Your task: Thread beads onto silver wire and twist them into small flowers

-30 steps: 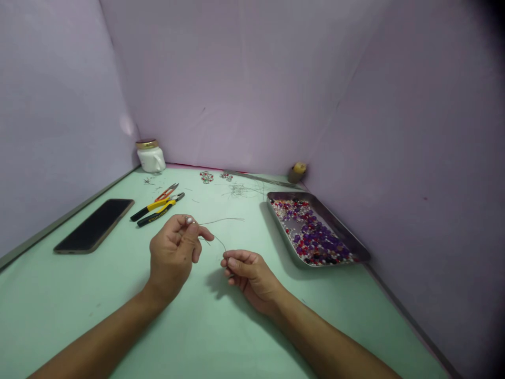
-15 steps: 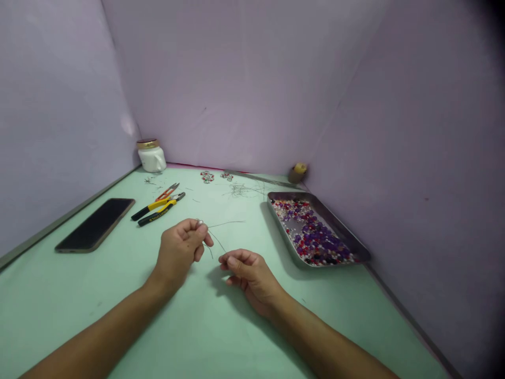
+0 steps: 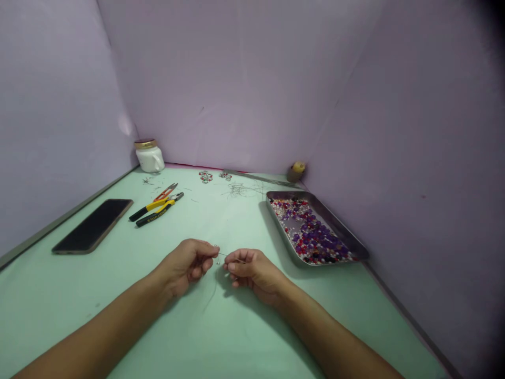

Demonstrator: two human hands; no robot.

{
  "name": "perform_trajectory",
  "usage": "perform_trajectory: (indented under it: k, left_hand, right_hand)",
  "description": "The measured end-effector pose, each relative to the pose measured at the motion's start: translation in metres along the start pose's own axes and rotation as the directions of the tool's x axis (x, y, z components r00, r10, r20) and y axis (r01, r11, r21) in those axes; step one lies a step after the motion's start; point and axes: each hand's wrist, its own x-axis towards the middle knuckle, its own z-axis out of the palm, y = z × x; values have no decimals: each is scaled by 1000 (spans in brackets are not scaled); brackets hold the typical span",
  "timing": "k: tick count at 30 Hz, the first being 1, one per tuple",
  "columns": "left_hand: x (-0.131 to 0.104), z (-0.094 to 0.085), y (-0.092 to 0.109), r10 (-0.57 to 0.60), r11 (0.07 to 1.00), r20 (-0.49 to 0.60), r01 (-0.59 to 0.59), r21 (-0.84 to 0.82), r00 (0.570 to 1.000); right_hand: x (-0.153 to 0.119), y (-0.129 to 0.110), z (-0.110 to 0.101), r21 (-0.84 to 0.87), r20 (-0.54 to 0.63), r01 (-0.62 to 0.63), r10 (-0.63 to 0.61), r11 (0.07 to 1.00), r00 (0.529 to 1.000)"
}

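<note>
Over the middle of the green table [image 3: 165, 337], my left hand [image 3: 188, 266] pinches a small piece of beaded wire [image 3: 217, 255] at thumb and fingertips. A few tiny clear or whitish beads show on it, too small to make out well. Close by on the right, my right hand [image 3: 252, 271] is closed on a thin wire that runs across the short gap from the left fingertips. Another thin wire end hangs down below the left hand, faint against the table. The fingertips of both hands are near each other but apart.
A metal tray [image 3: 286, 246] of purple, red and white beads stands right. On the left lie a phone [image 3: 92, 226], yellow-black pliers [image 3: 158, 209] and orange snips [image 3: 165, 193]. Behind are beaded pieces [image 3: 205, 177], loose wires [image 3: 240, 189], a white jar [image 3: 150, 158] and a small yellow-brown object [image 3: 295, 172].
My left hand has moved down and right, bringing the beaded wire close to my right hand. The wire stretch between the hands is shorter. My right hand stays almost in place.
</note>
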Motion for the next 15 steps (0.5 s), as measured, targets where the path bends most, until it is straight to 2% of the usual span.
perform_trajectory:
  k: [3,5,8,10,15]
  left_hand:
    - [-2,-6,3,-44,995,83,35,96,996]
    - [-3,-8,3,-78,983,182,45,177,980]
    - [-5,-5,1,-113,960,299,27,278,947]
    - [-7,-3,1,-134,938,326,14,347,936]
    - [-10,-1,2,-181,891,332,11,455,926]
  right_hand:
    - [2,-5,-7,13,11,-35,35,999,999]
    - [1,-6,-7,23,110,-56,53,998,992]
    - [-4,-5,-4,-6,293,-115,111,993,950]
    - [-7,-3,-2,-26,328,-143,143,989,934]
    - [-7,3,0,-60,318,-173,183,983,930]
